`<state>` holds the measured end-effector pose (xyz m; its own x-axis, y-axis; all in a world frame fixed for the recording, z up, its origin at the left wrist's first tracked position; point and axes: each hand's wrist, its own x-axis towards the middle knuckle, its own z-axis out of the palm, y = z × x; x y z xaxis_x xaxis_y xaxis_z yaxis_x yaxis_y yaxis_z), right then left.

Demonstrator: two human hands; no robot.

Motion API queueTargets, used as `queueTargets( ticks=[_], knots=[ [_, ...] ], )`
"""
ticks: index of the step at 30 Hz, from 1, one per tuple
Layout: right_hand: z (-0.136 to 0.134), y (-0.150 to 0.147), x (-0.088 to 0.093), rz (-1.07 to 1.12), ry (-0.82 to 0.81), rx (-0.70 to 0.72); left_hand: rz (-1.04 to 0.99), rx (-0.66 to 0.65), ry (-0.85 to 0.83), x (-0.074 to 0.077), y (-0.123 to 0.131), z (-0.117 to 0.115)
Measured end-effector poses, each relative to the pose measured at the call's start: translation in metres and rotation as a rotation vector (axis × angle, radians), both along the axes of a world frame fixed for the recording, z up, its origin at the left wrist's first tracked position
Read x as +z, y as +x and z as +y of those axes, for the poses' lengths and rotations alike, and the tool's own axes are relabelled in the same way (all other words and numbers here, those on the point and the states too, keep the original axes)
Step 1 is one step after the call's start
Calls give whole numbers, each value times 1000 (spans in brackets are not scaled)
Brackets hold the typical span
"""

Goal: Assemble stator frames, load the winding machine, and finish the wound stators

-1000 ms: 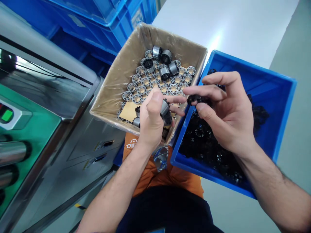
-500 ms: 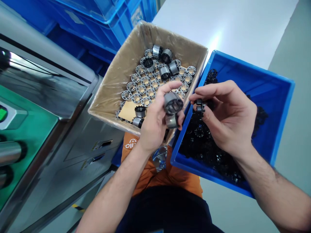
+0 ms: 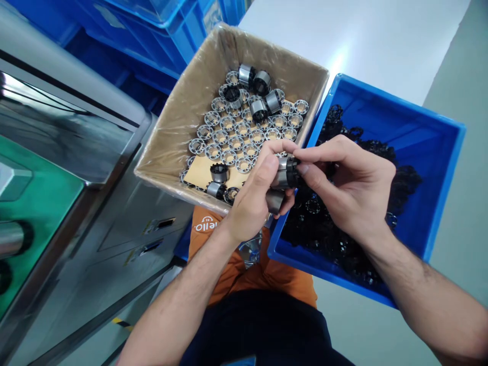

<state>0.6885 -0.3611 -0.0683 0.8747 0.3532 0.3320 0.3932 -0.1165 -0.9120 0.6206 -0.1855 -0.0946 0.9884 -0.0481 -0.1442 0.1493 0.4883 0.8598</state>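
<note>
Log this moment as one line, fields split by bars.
left hand: holds two metal cores | right hand: touches black ring at one core's end | blue bin: black parts

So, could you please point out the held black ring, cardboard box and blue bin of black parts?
Held black ring [image 3: 293, 174]: head view, outer side.
Cardboard box [image 3: 182, 116]: head view, left inner wall.
Blue bin [image 3: 437, 175]: head view, right inner wall.

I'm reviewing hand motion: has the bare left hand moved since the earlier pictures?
Yes. Judged against the brown cardboard box, the bare left hand has shifted right, toward the blue plastic bin.
</note>
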Motion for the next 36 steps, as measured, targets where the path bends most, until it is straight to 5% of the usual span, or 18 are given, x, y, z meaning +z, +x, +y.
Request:
queueTargets(
  ticks=[14,19,22,24,27,30,33,36],
  knots=[
    [7,-16,-11,-154,-3,-20,-176,-94,56,-9,-3,6],
    [2,-3,-4,-110,-51,53,-41,-6,133,0,0,3],
    [-20,29,1,-94,-203,49,-110,178,390,9,2,24],
    [-38,56,-4,-91,-435,-11,-133,288,737,14,1,52],
    [-58,84,-24,-26,-917,65,-55,220,1249,19,-2,97],
    [-56,85,-48,119,-1172,272,-20,138,1447,20,-2,120],
    [-39,72,-62,128,-1184,328,-22,229,1368,16,2,113],
    [-32,66,-65,100,-1176,298,22,234,898,10,7,90]
  ],
)
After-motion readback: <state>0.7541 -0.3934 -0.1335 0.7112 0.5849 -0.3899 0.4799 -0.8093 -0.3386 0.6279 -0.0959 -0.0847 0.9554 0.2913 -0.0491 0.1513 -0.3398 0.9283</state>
